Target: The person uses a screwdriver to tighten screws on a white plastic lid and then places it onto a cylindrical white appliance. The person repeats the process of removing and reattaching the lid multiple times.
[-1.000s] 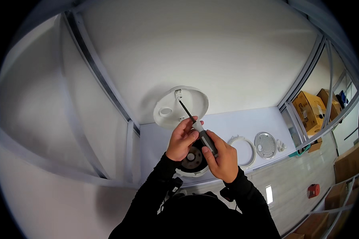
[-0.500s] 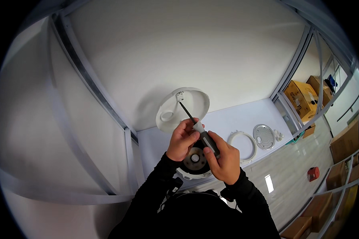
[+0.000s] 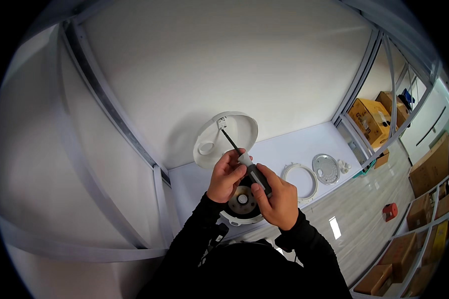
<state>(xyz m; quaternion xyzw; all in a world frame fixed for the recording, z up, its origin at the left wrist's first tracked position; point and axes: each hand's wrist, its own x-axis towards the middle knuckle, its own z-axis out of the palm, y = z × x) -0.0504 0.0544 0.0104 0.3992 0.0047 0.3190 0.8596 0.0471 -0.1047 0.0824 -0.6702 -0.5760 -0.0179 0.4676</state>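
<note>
A screwdriver (image 3: pixel 258 178) with a grey handle and a dark shaft slants up and to the left between my hands. My right hand (image 3: pixel 281 203) is wrapped round its handle. The fingers of my left hand (image 3: pixel 225 178) pinch it near the collar, where the shaft begins. Its tip reaches a small fitting (image 3: pixel 221 122) near the upper edge of a raised white lid (image 3: pixel 242 130); whether it sits in a screw is too small to tell. Below my hands stands the round base of what looks like a rice cooker (image 3: pixel 241 205), partly hidden by them.
To the right on the white table (image 3: pixel 277 149) lie a white ring (image 3: pixel 315 188), a perforated grey disc (image 3: pixel 329 168) and small white parts (image 3: pixel 343 166). A white wall panel (image 3: pixel 224 60) stands behind the lid. Cardboard boxes (image 3: pixel 366 119) and a red object (image 3: pixel 390 212) are farther right.
The view has shifted slightly. Both hands keep their hold on the screwdriver, and its tip stays at the fitting on the lid.
</note>
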